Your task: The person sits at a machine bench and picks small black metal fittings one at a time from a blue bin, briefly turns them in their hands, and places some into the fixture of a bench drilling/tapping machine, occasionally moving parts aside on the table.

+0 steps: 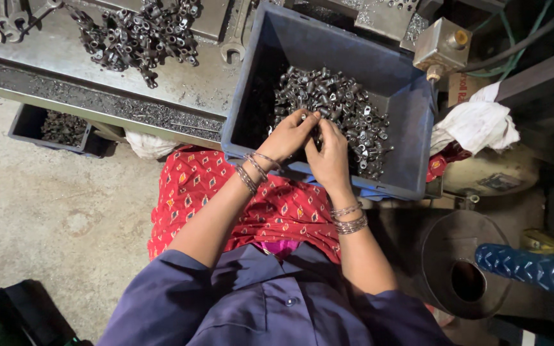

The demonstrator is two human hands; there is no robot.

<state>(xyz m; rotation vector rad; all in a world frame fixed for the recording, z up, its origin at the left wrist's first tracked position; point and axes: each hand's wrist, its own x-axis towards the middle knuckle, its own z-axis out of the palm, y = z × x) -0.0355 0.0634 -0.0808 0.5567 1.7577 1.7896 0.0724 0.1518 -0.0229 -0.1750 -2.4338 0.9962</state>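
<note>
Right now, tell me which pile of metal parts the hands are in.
The pile in the blue bin, under both hands; the other heap lies untouched on the steel table.

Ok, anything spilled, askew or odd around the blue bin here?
Nothing spilled. The blue bin overhangs the bench edge, resting against the lap. Both the left hand and right hand pick at the small metal fittings inside.

Navy blue work coat (270,307) with short sleeves and a button, red patterned cloth (251,198) with small diamond motifs beneath, a pink strip at the waist, thin silver bangles (254,170) stacked on both wrists
</note>
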